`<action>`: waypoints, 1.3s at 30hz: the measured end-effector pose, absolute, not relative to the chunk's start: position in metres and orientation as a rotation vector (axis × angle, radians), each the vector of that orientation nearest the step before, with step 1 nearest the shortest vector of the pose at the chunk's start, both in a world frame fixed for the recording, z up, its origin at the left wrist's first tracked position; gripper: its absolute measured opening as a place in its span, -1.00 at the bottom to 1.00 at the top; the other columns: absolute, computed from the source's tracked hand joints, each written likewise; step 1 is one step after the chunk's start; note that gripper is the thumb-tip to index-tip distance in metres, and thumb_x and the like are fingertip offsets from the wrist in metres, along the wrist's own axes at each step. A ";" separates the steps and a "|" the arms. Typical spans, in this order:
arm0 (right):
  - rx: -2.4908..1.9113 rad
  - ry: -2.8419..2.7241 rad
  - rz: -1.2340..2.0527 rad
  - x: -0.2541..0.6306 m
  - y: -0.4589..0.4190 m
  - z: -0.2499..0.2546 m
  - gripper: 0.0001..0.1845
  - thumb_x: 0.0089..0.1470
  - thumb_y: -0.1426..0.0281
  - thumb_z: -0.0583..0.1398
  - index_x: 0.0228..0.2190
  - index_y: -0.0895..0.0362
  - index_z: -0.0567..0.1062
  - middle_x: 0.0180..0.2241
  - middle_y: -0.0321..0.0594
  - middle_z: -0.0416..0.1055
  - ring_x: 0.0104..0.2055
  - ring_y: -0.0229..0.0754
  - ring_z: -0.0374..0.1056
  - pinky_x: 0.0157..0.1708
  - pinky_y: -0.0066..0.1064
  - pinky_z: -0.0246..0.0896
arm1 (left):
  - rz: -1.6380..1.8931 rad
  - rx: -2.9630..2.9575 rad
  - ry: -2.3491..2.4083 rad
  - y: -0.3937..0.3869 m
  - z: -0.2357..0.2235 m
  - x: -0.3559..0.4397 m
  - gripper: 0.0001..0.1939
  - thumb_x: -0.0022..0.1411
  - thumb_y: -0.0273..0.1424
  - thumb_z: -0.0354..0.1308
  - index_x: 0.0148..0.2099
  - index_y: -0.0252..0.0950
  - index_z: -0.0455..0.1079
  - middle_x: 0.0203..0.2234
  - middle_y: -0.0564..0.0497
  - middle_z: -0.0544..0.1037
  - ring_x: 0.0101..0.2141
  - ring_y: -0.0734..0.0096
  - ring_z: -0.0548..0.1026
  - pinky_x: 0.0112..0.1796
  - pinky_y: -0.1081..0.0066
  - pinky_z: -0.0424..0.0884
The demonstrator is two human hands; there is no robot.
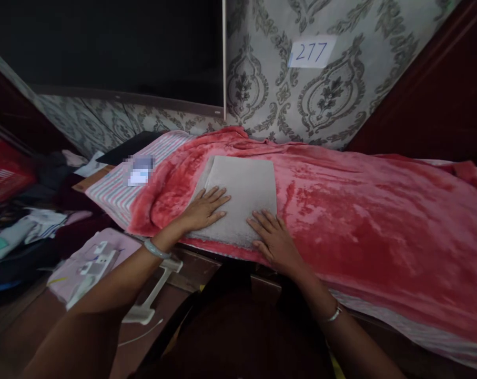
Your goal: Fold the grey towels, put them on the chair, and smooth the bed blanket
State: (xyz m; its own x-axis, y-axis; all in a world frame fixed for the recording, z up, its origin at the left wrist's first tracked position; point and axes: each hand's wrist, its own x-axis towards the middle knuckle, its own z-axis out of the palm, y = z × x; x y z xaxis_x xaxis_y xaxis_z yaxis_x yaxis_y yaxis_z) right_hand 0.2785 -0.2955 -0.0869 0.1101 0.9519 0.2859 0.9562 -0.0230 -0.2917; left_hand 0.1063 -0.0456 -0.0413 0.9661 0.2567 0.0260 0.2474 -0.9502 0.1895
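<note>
Head view: a red plush blanket (364,226) spreads from the middle of the frame to its right edge, its surface rumpled along the top. A dark television (104,47) fills the upper left, and a striped cloth (114,197) shows beyond the blanket's left end (something on it is blurred past naming). Near the centre of the frame, a grey folded cloth (246,181) lies flat on the blanket. Smaller again are the two hands, then the white paper marked 277 (312,51) at upper right and a bangle (156,249) on the left wrist.

Pressing unevenly could drag the grey folded cloth askew, I judge, since the plush underneath is soft and looks liable to slide or bunch. Its lower edge lies close to the blanket's front edge, so a pull toward the body might tip it over.

The cloth lies under both palms. The left hand (202,209) rests over its left side, fingers spread; the right hand (276,239) lies across its lower right corner, fingers extended. Each grip is flat and unclosed, touching the fabric from above and grasping nothing.
</note>
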 end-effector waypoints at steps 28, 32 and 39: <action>-1.073 -0.456 0.917 0.265 -0.266 -0.041 -0.03 -0.08 0.18 0.42 0.32 -0.02 0.25 0.20 -0.14 0.46 0.12 0.06 0.47 0.16 -0.01 0.40 | 0.572 2.847 0.749 -0.146 -0.066 0.092 -0.18 0.19 -0.45 0.17 0.48 -0.24 0.11 0.40 -0.21 0.26 0.37 0.02 0.26 0.33 -0.05 0.24; -0.955 -0.320 0.933 0.256 -0.264 -0.034 -0.10 -0.21 0.20 0.52 0.18 -0.09 0.40 0.16 -0.24 0.49 0.16 0.04 0.44 0.18 -0.09 0.36 | 0.627 2.840 0.803 -0.138 -0.062 0.092 -0.14 -0.07 -0.69 0.08 0.35 -0.32 0.33 0.26 -0.22 0.46 0.28 0.00 0.39 0.27 -0.05 0.32; -0.842 -0.280 0.941 0.270 -0.280 -0.061 -0.29 -0.11 -0.03 0.45 0.07 -0.09 0.54 0.14 -0.18 0.52 0.23 0.12 0.36 0.15 -0.01 0.35 | 0.664 2.787 0.747 -0.125 -0.026 0.098 -0.31 -0.06 -0.69 0.00 0.14 -0.28 0.51 -0.03 -0.15 0.66 -0.01 0.10 0.62 0.03 0.13 0.53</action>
